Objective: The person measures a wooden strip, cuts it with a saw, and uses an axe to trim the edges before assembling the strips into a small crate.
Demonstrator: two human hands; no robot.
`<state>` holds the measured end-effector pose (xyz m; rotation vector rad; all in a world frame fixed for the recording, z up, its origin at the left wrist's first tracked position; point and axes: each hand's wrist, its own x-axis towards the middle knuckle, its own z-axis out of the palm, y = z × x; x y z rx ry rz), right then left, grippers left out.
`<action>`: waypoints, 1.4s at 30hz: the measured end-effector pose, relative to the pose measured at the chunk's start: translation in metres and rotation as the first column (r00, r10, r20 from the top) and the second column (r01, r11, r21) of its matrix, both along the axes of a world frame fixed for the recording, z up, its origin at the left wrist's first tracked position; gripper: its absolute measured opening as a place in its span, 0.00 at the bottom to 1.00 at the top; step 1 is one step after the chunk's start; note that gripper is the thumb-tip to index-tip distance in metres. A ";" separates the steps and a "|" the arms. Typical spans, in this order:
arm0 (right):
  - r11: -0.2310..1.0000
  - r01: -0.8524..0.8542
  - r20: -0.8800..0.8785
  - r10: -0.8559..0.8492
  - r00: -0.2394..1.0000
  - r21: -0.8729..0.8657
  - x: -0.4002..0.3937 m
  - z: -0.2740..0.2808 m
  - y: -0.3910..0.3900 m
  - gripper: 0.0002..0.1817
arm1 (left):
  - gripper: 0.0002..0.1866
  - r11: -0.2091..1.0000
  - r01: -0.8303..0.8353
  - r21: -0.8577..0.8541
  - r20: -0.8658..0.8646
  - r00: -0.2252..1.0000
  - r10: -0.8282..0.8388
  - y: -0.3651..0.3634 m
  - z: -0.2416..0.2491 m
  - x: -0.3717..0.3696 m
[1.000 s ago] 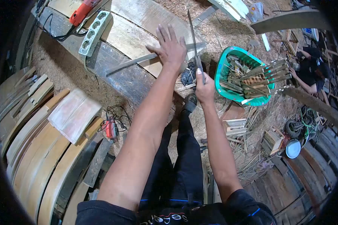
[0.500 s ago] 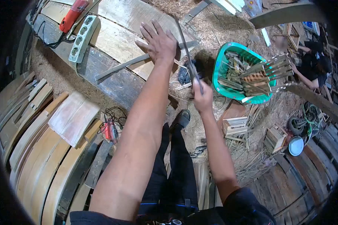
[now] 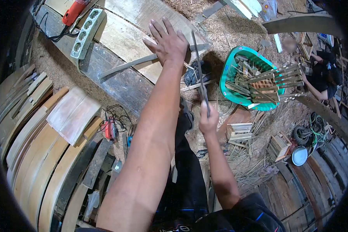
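My left hand lies flat with fingers spread, over a narrow wooden strip on the plank-topped bench. The strip runs crosswise under the palm, and its right end passes the bench's edge. My right hand is wrapped round the handle of a handsaw. Seen nearly edge-on, the long thin blade points away from me and crosses the strip just right of my left hand. A dark bag lies on the floor below the blade.
A green basket of wood offcuts stands to the right. A red power tool and a socket strip lie on the bench. Curved boards are stacked at left. Another person crouches far right. Sawdust and scraps cover the floor.
My right hand and the saw have drawn back toward me, the blade still crossing the strip. My left hand stays spread over the strip. The view has shifted slightly.
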<state>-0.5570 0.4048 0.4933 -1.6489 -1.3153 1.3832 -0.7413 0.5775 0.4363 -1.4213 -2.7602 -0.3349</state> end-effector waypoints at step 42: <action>0.999 -0.032 0.044 0.031 0.999 0.015 0.007 0.004 -0.005 0.19 | 0.36 0.999 -0.007 -0.050 -0.019 1.000 0.006 -0.002 0.005 0.002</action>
